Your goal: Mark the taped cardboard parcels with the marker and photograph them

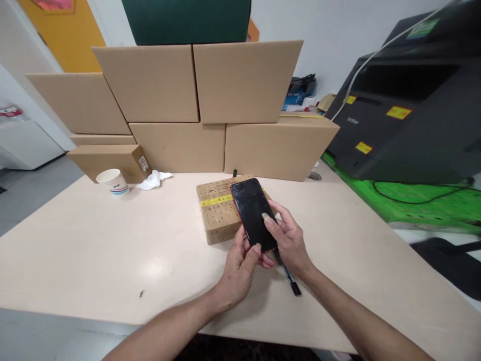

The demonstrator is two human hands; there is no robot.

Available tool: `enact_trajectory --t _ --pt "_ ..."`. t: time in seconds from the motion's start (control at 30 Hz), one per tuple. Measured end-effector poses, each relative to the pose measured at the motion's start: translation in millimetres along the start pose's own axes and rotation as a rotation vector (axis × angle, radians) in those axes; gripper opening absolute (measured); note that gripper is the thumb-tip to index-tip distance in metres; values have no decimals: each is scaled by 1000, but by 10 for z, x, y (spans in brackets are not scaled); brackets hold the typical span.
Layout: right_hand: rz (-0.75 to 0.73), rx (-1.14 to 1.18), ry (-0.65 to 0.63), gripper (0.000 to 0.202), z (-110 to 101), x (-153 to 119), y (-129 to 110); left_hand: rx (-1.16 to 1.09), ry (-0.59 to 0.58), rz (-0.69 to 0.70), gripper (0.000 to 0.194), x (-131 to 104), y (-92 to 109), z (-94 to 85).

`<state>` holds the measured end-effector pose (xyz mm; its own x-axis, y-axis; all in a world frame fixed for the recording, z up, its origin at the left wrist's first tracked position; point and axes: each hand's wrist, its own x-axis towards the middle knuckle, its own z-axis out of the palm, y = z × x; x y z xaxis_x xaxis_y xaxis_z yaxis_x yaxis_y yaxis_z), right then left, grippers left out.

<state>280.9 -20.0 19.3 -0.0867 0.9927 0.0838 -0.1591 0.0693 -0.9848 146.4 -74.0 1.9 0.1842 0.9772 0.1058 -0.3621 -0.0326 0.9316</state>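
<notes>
A black smartphone with a dark screen and a red edge is held between my two hands, tilted up towards me. My left hand grips its lower left corner, thumb on the bottom of the screen. On the right side, my right hand wraps around the edge with its thumb over the screen. Behind the phone lies a small cardboard box with yellow tape and dark marks, partly covered by the phone. A black pen-like stick lies on the table beneath my right hand, its upper end hidden.
Large cardboard boxes are stacked along the table's back. A paper cup and a crumpled tissue stand at the left, before a flat carton. To the right is a black printer on a green surface.
</notes>
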Motion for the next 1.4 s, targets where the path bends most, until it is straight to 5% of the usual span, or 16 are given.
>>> enact_trajectory --t 0.8,1.1,1.23,1.4 --pt "-46 1 -10 59 -17 21 58 -25 27 8 72 25 -32 -29" --pt "129 198 -51 72 -93 -5 1 -56 16 -2 71 34 -47 -44" --pt "171 243 3 68 -144 12 -40 -2 -54 -26 75 30 11 -56" --pt "54 256 190 62 -425 182 17 67 -83 -4 84 16 -29 -101"
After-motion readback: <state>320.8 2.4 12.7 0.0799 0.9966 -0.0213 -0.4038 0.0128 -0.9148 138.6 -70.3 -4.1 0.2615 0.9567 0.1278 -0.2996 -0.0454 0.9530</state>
